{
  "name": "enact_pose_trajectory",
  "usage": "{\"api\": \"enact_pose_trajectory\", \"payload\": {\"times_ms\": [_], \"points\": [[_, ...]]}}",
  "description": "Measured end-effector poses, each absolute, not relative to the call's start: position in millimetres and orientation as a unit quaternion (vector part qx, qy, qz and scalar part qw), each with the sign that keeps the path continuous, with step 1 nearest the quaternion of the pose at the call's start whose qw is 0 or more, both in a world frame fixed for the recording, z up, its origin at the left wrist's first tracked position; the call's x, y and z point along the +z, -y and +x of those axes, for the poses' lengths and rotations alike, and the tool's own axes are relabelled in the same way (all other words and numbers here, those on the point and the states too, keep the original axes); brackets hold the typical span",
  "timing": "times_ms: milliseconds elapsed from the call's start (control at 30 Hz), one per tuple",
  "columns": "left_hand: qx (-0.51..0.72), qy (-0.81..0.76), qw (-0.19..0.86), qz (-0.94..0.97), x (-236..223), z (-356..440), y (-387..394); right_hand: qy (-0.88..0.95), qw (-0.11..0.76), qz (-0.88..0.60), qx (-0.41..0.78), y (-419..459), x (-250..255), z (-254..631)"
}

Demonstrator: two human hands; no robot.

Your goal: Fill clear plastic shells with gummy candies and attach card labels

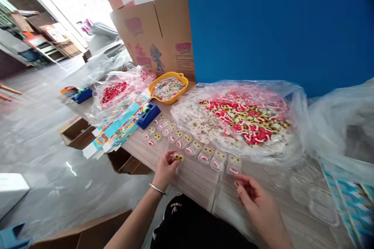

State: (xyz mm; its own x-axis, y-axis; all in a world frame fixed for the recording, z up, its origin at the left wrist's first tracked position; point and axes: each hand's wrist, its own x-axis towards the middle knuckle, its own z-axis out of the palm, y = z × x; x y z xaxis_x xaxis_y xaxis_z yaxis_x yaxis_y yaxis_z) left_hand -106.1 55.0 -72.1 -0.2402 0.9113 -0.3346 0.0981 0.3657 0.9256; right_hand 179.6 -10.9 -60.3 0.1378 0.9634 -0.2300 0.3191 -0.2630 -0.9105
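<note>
My left hand (166, 169) is closed in a pinch at the table's front edge. Between its fingertips is a yellow eyes piece (178, 157) with dark pupils; whether a clear shell surrounds it is hard to make out. My right hand (258, 200) is held low over the table, thumb and forefinger apart, nothing visible in them. Its forefinger is close to the nearest clear plastic shell (234, 164), which holds yellow eyes and a red-and-white mouth piece. Several similar shells (193, 148) run in a row toward the back left, some in a second line.
Behind the row lies a large clear bag (248, 120) of loose red, white and yellow pieces. A yellow basket (184, 81), blue tape dispenser (148, 116), printed cards (117, 130) and another bag (113, 91) are left. Empty-looking shells (323, 206) lie right. A blue panel (277, 27) stands behind.
</note>
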Motion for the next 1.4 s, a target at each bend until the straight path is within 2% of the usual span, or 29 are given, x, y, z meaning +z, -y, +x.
{"api": "enact_pose_trajectory", "payload": {"times_ms": [167,433,667,1033,1400], "points": [[0.369,-0.707,0.409,0.444,-83,-148,-64,0.536,0.33,-0.647,0.431,10,-62,171],[0.269,-0.752,0.231,0.556,-77,-168,-68,0.551,0.316,-0.646,0.424,10,-65,165],[0.166,-0.776,0.033,0.608,-75,-187,-69,0.548,0.304,-0.648,0.433,13,-68,165],[0.1,-0.761,0.01,0.641,-79,-198,-62,0.536,0.308,-0.647,0.445,14,-73,161],[0.126,-0.767,0.071,0.625,-74,-197,-72,0.554,0.281,-0.644,0.446,11,-81,158]]}}
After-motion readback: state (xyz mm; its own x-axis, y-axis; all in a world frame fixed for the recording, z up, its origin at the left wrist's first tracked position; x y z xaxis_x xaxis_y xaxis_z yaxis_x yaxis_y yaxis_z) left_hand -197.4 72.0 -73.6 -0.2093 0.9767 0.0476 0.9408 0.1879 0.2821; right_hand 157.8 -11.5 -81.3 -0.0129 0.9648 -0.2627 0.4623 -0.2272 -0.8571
